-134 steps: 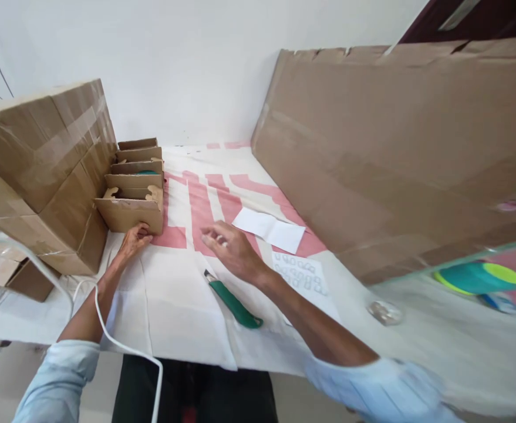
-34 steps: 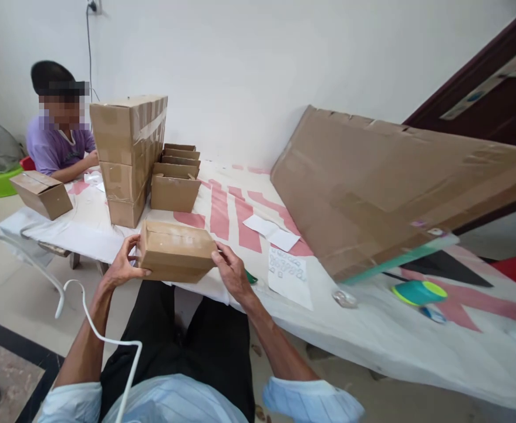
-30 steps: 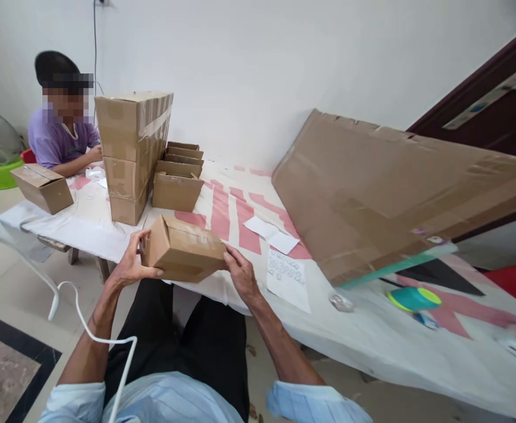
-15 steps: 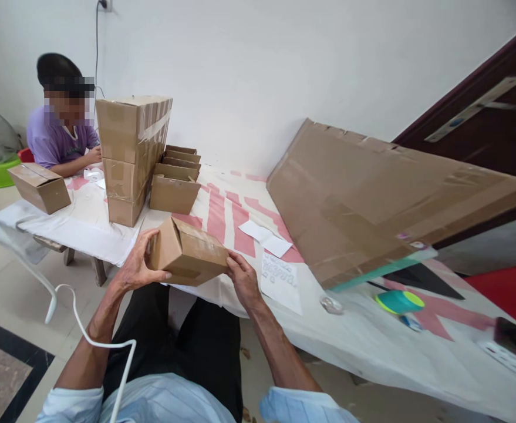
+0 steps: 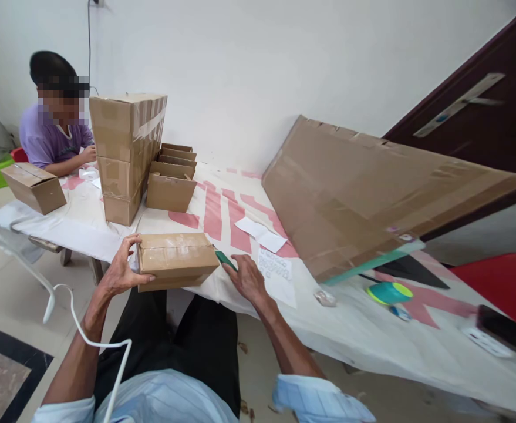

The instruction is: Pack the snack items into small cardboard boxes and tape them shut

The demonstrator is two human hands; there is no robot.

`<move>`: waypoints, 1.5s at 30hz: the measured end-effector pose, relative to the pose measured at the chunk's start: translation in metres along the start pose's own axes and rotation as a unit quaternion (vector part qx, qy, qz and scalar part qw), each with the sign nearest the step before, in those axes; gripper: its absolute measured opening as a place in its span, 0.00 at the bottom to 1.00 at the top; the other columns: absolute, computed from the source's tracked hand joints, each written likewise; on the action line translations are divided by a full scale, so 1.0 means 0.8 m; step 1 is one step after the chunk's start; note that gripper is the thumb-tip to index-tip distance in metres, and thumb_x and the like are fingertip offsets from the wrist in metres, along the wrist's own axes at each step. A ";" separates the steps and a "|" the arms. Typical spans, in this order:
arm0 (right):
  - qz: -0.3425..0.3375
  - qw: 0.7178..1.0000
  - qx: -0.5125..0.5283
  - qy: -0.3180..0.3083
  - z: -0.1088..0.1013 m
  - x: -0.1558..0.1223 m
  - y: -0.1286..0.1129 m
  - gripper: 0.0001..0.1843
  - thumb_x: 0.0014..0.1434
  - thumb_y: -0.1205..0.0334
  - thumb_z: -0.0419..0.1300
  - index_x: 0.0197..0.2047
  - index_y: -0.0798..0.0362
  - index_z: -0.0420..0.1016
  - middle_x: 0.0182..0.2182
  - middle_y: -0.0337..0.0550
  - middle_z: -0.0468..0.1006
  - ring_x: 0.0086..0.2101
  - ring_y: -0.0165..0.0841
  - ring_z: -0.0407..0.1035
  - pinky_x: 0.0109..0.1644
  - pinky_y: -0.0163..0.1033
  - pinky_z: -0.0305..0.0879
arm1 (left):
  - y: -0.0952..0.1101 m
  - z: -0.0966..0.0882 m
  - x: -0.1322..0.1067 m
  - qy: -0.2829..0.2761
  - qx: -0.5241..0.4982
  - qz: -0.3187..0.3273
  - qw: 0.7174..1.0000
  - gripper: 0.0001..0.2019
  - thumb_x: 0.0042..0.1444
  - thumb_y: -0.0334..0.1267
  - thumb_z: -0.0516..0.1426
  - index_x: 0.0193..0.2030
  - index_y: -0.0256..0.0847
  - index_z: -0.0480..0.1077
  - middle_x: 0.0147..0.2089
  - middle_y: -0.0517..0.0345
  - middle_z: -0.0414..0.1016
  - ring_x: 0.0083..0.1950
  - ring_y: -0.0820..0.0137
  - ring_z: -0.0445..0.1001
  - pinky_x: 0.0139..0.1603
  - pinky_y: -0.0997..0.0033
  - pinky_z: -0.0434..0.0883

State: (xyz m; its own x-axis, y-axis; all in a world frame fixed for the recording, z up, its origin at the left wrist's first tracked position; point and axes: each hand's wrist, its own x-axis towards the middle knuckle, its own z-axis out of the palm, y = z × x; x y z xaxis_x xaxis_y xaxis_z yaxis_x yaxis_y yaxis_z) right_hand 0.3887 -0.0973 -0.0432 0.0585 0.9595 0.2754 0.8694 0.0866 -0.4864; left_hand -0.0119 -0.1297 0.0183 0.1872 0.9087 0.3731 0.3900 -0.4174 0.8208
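Observation:
A closed, taped cardboard box [image 5: 176, 258] sits level at the table's front edge, over my lap. My left hand [image 5: 121, 271] grips its left end, thumb along the front face and fingers at the upper corner. To the right of the box, my right hand [image 5: 249, 279] is closed around a slim green utility knife [image 5: 226, 260]. The knife points toward the box's right end; its tip is too small to make out clearly. Clear tape runs along the top seam of the box.
Stacked cardboard boxes [image 5: 117, 158] and a row of open boxes [image 5: 172, 191] stand behind. A large cardboard sheet [image 5: 328, 194] leans at right. Papers [image 5: 261, 235], a teal tape roll [image 5: 383, 292] and a phone [image 5: 502, 329] lie on the table. Another person [image 5: 55, 138] sits at far left.
The box has turned from tilted to level, its long side now facing me. My right hand has left the box's right end, and the green utility knife now shows in it.

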 end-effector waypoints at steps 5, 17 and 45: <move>0.034 0.984 -0.154 -0.082 0.015 -0.006 0.026 0.14 0.68 0.59 0.60 0.55 0.52 0.75 0.50 0.54 0.79 0.52 0.46 0.71 0.53 0.46 0.66 | -0.002 0.001 0.000 -0.006 -0.009 -0.003 1.000 0.42 0.42 0.44 0.76 0.62 0.47 0.63 0.76 0.40 0.61 0.77 0.42 0.63 0.71 0.39 0.68; -0.016 0.972 0.222 0.080 -0.067 0.032 -0.073 0.22 0.67 0.40 0.57 0.38 0.50 0.76 0.24 0.35 0.69 0.28 0.35 0.63 0.33 0.39 0.62 | 0.002 0.005 -0.005 -0.004 -0.025 0.014 1.000 0.35 0.45 0.43 0.76 0.57 0.47 0.65 0.77 0.39 0.59 0.79 0.44 0.61 0.71 0.38 0.67; -0.407 0.903 -0.100 -0.096 -0.134 0.056 -0.238 0.14 0.74 0.52 0.60 0.44 0.51 0.81 0.38 0.46 0.81 0.37 0.36 0.73 0.36 0.38 0.58 | 0.017 0.015 -0.008 -0.009 0.001 0.067 0.998 0.41 0.46 0.44 0.76 0.64 0.47 0.64 0.76 0.39 0.59 0.80 0.43 0.58 0.74 0.38 0.67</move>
State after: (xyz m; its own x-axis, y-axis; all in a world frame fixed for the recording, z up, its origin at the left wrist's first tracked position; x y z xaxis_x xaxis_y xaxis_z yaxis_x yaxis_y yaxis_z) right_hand 0.2784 -0.0992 0.1511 -0.7086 0.6309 0.3160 0.6592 0.7517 -0.0226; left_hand 0.0029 -0.1411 0.0218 0.2548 0.8445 0.4711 0.3625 -0.5351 0.7630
